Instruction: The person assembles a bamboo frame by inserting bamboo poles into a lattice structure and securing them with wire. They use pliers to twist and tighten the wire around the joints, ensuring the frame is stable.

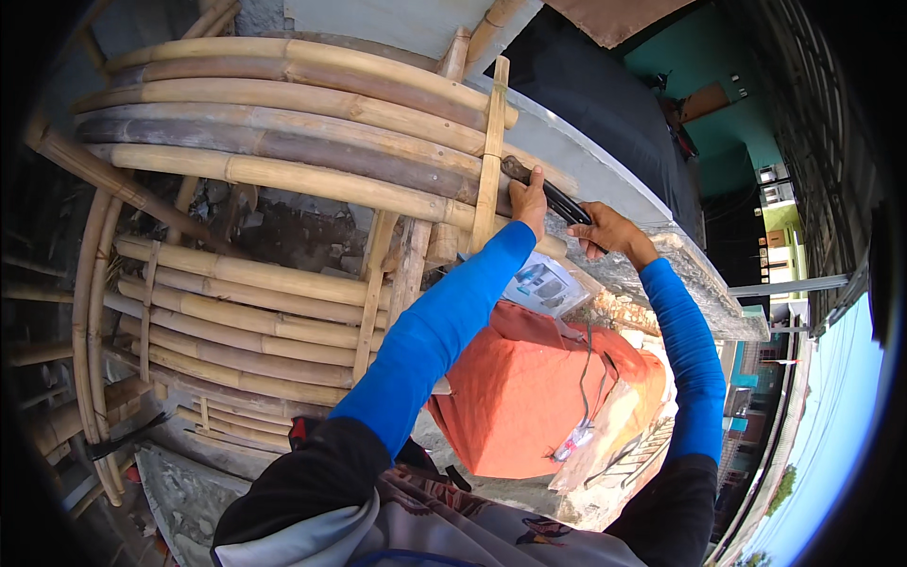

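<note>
My left hand [529, 206] is closed around the upper end of a dark, narrow object [564, 203] with black parallel bars; its exact kind does not show. At its lower end my right hand [607, 231] grips the same object with bent fingers. Both hands are beside the right-hand ends of several long bamboo poles [312, 170], laid side by side as a platform. Across these poles lies a split bamboo crosspiece [491, 156], just left of my left hand. My palms and some fingertips are hidden.
Below my hands are a clear plastic packet [545, 285] and a large orange cover [510, 397] with a cord on it. A lower bamboo rack [246, 317] stands at left, beside upright bamboo posts [93, 331]. A concrete ledge [699, 274] runs along the right.
</note>
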Available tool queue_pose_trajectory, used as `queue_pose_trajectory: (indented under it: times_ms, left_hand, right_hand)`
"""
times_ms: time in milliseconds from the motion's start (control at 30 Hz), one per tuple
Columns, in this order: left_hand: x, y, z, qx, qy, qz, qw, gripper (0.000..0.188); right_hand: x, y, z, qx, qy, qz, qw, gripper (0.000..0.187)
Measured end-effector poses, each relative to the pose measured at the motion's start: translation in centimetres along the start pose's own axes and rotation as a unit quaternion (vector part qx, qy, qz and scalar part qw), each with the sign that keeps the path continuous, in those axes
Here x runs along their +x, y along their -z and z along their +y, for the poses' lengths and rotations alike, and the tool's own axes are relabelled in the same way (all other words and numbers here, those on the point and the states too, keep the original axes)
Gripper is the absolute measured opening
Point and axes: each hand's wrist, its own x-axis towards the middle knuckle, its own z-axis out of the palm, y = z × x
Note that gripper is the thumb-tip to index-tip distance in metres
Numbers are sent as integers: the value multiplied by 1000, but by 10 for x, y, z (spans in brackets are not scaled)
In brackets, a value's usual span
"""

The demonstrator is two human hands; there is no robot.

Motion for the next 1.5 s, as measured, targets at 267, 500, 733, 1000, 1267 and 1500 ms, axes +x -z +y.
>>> queue_pose_trajectory:
  times_ms: [267,500,733,1000,1267,1500]
  left_hand:
    - [-21,-27,24,199,-82,159,964,63]
    - [-9,-9,31,95,6,85,992,57]
    - [-15,-30,39,-329,93,-16,940,36]
    - [-1,-28,41,-280,102,28,954,33]
    - [-24,-26,56,-329,77,-36,941,41]
    - [-24,-18,46,-252,64,-27,965,46]
  right_hand:
    - [2,-46,2,-486,97,319,808,40]
    - [12,19,-24,-201,71,93,972,26]
    - [7,31,-17,-176,49,46,982,24]
    - [3,-4,-31,-417,109,208,878,47]
    - [7,47,-55,127,-142,-141,971,55]
    - [-2,19,-40,113,-108,-86,984,62]
